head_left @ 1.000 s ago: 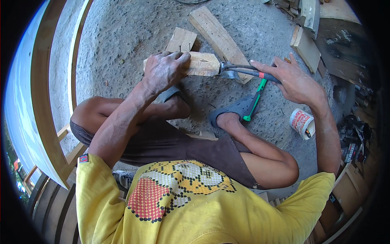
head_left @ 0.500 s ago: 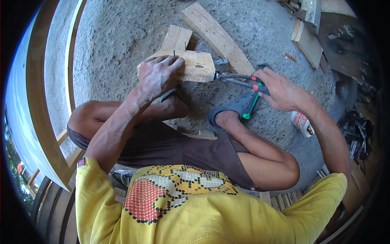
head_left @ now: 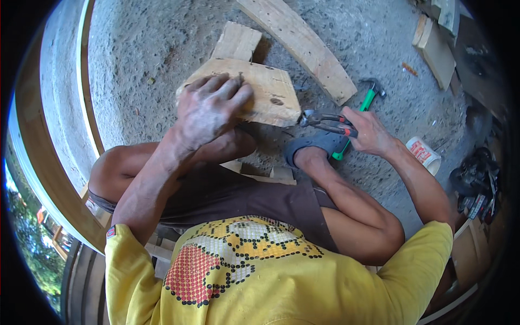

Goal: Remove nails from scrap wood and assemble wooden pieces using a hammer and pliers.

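Observation:
My left hand is closed over a short, thick wooden board and presses it from above. A nail stands up from the board beside my fingers. In my right hand I grip a pair of pincers with black and red handles. Their jaws are at the board's right end; whether they bite on anything there cannot be made out. Under the board's far side lies another wood piece.
A claw hammer with a green handle lies beyond my right hand, near my shoe. A long plank rests on the rough concrete. To the right are a white tub, wood offcuts and a dark power tool.
The view has shifted. My right hand and the pincers have moved left relative to the ground, uncovering the hammer's head. My left hand still holds the board, which now shows more of its top face.

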The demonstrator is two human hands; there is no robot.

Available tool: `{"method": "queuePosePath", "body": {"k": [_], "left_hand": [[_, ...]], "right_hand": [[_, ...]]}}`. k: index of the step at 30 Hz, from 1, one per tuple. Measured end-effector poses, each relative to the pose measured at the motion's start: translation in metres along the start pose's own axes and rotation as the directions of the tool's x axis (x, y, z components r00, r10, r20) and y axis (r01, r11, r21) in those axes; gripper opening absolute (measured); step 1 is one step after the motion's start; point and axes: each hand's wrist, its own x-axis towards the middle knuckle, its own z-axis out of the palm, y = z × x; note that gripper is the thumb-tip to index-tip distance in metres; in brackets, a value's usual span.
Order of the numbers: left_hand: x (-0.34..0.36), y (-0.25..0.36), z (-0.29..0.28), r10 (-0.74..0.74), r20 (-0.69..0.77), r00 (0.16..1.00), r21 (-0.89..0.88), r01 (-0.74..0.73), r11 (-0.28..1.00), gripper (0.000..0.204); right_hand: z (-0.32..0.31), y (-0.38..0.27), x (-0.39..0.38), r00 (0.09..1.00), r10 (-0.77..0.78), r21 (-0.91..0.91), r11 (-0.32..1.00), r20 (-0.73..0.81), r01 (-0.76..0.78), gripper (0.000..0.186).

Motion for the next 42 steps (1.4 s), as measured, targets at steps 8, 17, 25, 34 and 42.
{"method": "queuePosePath", "body": {"k": [8, 17, 25, 34, 42], "left_hand": [[-0.008, -0.045, -0.02, 0.016, -0.054, 0.998, -0.086, -0.021, 0.996, 0.051], [-0.019, -0.073, -0.024, -0.029, -0.109, 0.994, -0.181, 0.009, 0.983, 0.048], [-0.021, -0.068, -0.032, -0.172, 0.046, 0.984, -0.141, 0.177, 0.974, 0.048], [-0.037, -0.019, -0.013, -0.229, -0.011, 0.973, -0.007, 0.229, 0.973, 0.037], [-0.082, 0.08, 0.054, -0.285, 0.119, 0.951, 0.226, 0.253, 0.941, 0.067]], "right_hand": [[0.034, -0.024, 0.028, 0.989, -0.118, 0.313, 0.939, -0.089, 0.14, 0.026], [0.05, -0.03, 0.08, 0.92, -0.305, 0.211, 0.91, -0.246, 0.358, 0.025], [0.053, -0.031, 0.066, 0.933, -0.249, 0.109, 0.952, -0.261, 0.285, 0.027], [0.019, -0.069, -0.032, 0.976, -0.015, -0.119, 0.993, -0.216, -0.011, 0.033], [0.037, -0.066, -0.056, 0.965, 0.262, -0.361, 0.902, 0.019, -0.238, 0.033]]}}
